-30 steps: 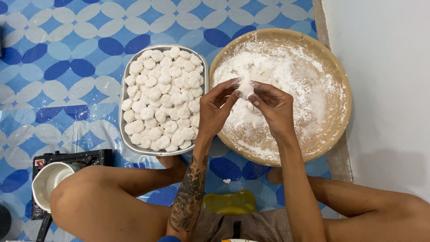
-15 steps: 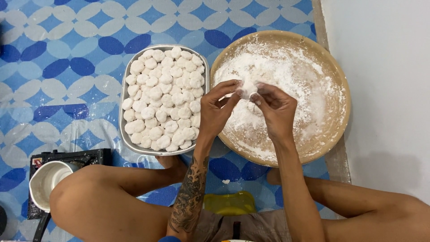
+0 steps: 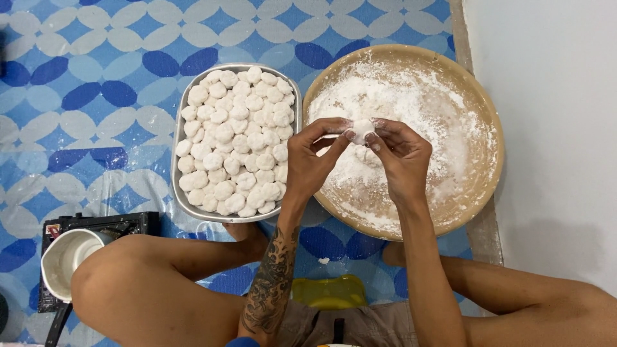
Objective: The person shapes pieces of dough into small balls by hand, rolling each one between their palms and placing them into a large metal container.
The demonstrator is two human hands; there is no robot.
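Note:
My left hand point(image 3: 313, 159) and my right hand point(image 3: 402, 154) meet over a round wooden tray point(image 3: 479, 109) dusted with white flour. Between the fingertips of both hands sits a small white dough ball point(image 3: 361, 129), pinched from either side. To the left of the wooden tray lies a rectangular metal tray point(image 3: 180, 138) packed with several white dough pieces point(image 3: 234, 141). My left forearm carries a dark tattoo.
The floor mat point(image 3: 96, 83) has a blue and white pattern. A white pot point(image 3: 64, 260) stands on a black stove at the lower left beside my left knee. A yellow-green object point(image 3: 328, 290) lies between my legs. A pale wall point(image 3: 553, 128) borders the right side.
My two hands have closed in together over the floured tray, and the dough ball is now pinched between both sets of fingertips and lifted slightly.

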